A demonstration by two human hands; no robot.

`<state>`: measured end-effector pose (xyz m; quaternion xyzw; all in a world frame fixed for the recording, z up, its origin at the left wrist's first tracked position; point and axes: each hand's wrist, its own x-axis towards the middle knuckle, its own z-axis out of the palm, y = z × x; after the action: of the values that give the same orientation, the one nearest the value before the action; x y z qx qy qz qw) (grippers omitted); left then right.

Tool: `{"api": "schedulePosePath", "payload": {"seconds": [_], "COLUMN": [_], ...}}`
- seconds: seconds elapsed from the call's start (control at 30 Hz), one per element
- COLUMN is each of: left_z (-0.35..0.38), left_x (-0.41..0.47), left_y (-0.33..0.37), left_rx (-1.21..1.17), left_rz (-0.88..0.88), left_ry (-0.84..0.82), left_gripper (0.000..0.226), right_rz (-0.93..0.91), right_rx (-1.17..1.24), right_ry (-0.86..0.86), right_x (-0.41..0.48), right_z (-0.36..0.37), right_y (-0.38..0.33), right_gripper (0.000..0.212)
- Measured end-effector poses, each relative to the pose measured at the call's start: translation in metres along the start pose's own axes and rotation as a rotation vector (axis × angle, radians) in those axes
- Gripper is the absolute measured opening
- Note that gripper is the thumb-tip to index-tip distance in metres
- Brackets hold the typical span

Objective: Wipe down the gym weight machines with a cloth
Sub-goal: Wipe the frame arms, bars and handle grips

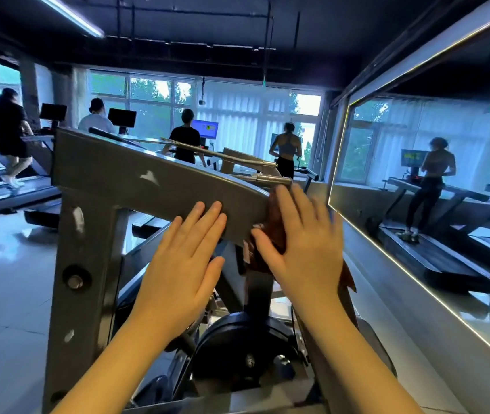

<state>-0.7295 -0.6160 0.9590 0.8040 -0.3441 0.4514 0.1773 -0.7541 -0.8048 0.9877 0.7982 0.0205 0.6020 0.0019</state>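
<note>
Behind the grey machine arm (160, 186), occupied treadmills (13, 192); mirror (417, 174) at right.

single head-worn view — looks forward and down, close on machine frame (160, 186).

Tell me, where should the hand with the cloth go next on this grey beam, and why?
Probably slide the right hand with the cloth leftward along the beam: the cloth is pressed at its right end, and the left hand rests flat further along.

Rust-brown fabric cloth (275, 213) on the right end of the slanted grey metal beam (160, 186), round black weight plate (237, 342) below
</note>
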Motion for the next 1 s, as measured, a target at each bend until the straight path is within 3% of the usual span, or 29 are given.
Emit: {"api": "schedulePosePath", "payload": {"seconds": [0.13, 0.33, 1.0], "left_z": [-0.004, -0.013, -0.034], "left_x": [-0.007, -0.012, 0.001], "left_y": [-0.009, -0.020, -0.086], "left_rx": [0.032, -0.039, -0.023], "left_rz": [0.042, -0.057, -0.358], "left_ry": [-0.023, 0.025, 0.258], "left_gripper": [0.054, 0.053, 0.061], "right_rz": [0.105, -0.041, -0.204], "right_rx": [-0.053, -0.140, -0.193], "right_ry": [0.123, 0.150, 0.073], "right_x": [-0.002, 0.021, 0.050], "right_z": [0.010, 0.023, 0.042], "right_y": [-0.013, -0.043, -0.105], "right_gripper": [0.057, 0.054, 0.070]}}
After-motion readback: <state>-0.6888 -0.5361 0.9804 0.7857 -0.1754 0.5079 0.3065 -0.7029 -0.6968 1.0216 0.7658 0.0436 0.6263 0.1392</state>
